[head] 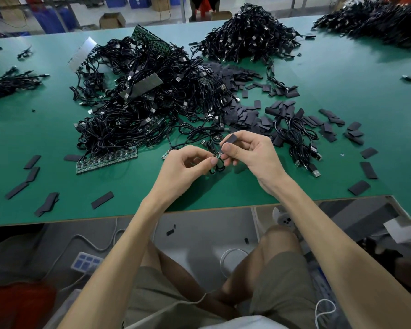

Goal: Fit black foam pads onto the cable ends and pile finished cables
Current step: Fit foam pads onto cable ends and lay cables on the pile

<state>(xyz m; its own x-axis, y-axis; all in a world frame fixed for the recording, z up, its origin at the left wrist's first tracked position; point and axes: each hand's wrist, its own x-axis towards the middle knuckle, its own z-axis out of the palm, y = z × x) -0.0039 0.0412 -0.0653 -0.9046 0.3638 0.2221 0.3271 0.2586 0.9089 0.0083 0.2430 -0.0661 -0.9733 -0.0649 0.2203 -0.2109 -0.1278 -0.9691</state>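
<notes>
At the green table's (57, 129) front edge, the left hand (188, 162) is pinching a cable end (217, 155), the right hand (249, 150) pinching a foam pad (231, 138); line them up squarely.

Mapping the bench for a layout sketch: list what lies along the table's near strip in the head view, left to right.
Loose black foam strips, green circuit-board strip, left hand, right hand, small black cable bundle with USB plugs, flat black foam pad.
</notes>
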